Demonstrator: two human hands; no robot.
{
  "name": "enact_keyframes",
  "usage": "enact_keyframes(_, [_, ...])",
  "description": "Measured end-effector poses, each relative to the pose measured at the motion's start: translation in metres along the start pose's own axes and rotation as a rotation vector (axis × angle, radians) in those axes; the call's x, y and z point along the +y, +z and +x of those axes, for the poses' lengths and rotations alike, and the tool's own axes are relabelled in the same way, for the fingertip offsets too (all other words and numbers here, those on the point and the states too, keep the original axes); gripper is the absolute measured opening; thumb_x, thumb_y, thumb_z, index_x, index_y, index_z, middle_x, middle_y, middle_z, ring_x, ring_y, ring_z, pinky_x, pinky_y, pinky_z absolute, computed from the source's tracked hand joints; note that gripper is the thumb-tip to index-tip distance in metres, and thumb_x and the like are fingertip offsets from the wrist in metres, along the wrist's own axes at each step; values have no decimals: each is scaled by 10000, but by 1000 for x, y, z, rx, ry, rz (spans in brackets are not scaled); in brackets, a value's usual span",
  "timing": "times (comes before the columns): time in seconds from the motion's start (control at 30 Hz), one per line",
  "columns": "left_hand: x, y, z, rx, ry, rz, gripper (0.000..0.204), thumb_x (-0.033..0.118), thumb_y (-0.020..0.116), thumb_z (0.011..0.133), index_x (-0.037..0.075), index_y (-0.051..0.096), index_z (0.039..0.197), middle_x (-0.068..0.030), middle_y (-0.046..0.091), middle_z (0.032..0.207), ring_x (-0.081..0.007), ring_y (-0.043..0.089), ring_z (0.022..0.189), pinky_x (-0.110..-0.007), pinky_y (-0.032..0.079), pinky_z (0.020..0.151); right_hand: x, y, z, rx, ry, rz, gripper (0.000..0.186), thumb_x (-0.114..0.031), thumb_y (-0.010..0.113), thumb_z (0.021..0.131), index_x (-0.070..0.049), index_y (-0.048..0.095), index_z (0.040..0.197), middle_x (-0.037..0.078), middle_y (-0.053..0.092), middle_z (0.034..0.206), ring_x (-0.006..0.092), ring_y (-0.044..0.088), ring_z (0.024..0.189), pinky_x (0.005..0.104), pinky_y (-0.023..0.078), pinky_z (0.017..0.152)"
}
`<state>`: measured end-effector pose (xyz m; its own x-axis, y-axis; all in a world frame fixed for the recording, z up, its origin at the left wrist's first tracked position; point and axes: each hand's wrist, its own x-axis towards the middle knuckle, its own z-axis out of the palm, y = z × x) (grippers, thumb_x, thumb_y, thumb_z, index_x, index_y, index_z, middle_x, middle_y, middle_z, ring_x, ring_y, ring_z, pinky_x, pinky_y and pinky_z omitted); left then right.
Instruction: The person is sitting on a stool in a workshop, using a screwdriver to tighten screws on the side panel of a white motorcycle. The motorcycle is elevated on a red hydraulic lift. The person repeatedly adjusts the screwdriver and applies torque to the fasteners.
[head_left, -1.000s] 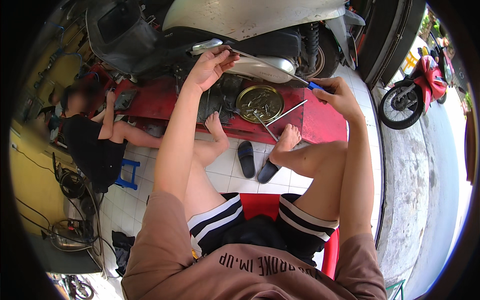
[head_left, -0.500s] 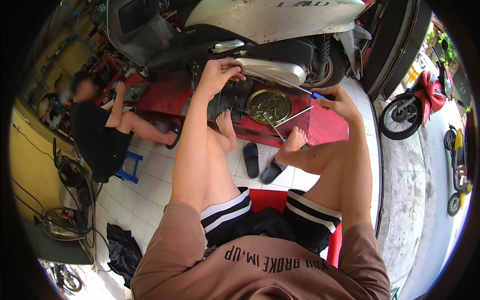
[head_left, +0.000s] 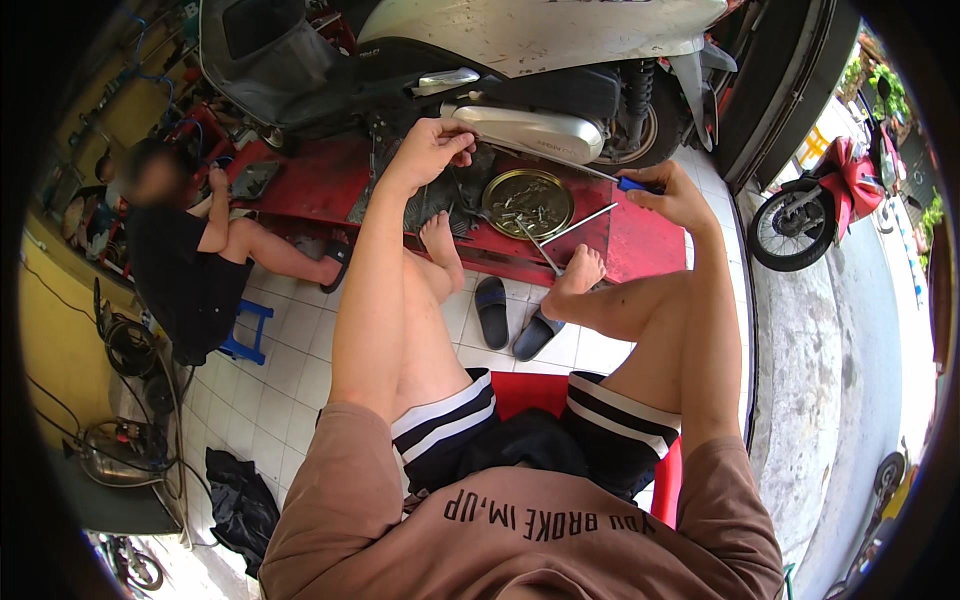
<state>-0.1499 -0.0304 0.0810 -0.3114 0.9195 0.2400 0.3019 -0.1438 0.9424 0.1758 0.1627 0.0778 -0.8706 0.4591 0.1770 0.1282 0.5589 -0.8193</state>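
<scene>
A white scooter (head_left: pixel 540 30) stands on a red lift platform (head_left: pixel 330 180) in front of me. My left hand (head_left: pixel 430 150) rests against the left end of its silver engine cover (head_left: pixel 530 130), fingers curled on it. My right hand (head_left: pixel 672 195) grips a blue-handled screwdriver (head_left: pixel 632 184) whose long shaft reaches left toward the cover. A round brass tray (head_left: pixel 528 203) with several small metal parts lies on the platform between my hands. Both my bare feet rest on the platform edge.
A long metal tool (head_left: pixel 578 224) lies beside the tray. Two dark sandals (head_left: pixel 510 320) sit on the tiled floor. Another person (head_left: pixel 190 250) sits at left on a blue stool (head_left: pixel 245 335). A red motorcycle (head_left: pixel 830 200) is parked at right. Cables and equipment lie at lower left.
The view has shifted and the scooter sits larger and closer. My left hand has curled tighter against the engine cover. The right hand keeps hold of the screwdriver.
</scene>
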Motion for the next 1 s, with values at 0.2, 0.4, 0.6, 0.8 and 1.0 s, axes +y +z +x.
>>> enact_keyframes(0.2, [-3, 0, -1, -41, 3, 208, 129, 50, 628, 882, -51, 656, 957, -37, 638, 737, -97, 592, 647, -239, 502, 632, 10, 0, 0, 25, -62, -34, 351, -40, 723, 727, 30, 674, 1068, 73, 702, 854, 75, 603, 769, 244, 500, 710])
enact_keyframes(0.4, [-4, -2, 4, -4, -61, -302, 150, 101, 642, 888, -12, 663, 985, -32, 649, 825, -105, 608, 711, -243, 514, 666, 5, 4, 3, 105, -126, -95, 368, -54, 739, 709, 39, 671, 1058, 96, 711, 898, 105, 626, 789, 274, 514, 741])
enact_keyframes(0.6, [-1, 18, 20, 230, -108, -811, 176, 202, 618, 915, 63, 643, 1020, -13, 629, 939, -122, 578, 898, -249, 486, 793, -1, 38, 16, 110, -109, -206, 401, -101, 757, 687, 0, 676, 1067, 165, 693, 858, 175, 657, 735, 302, 518, 718])
enact_keyframes(0.8, [-21, 44, 70, 535, -278, -941, 111, 181, 700, 854, 88, 650, 890, 6, 623, 797, -107, 565, 690, -225, 473, 632, 8, 87, 19, -57, 10, -127, 356, -204, 776, 673, -2, 698, 955, 194, 682, 796, 279, 681, 753, 360, 528, 709])
enact_keyframes(1.0, [-42, 139, 113, 659, -266, -413, 119, 118, 677, 849, 50, 645, 942, -29, 638, 753, -108, 594, 583, -229, 456, 490, 18, 85, 6, -105, 296, -192, 356, -211, 769, 654, 5, 709, 931, 202, 687, 814, 287, 685, 785, 359, 534, 741])
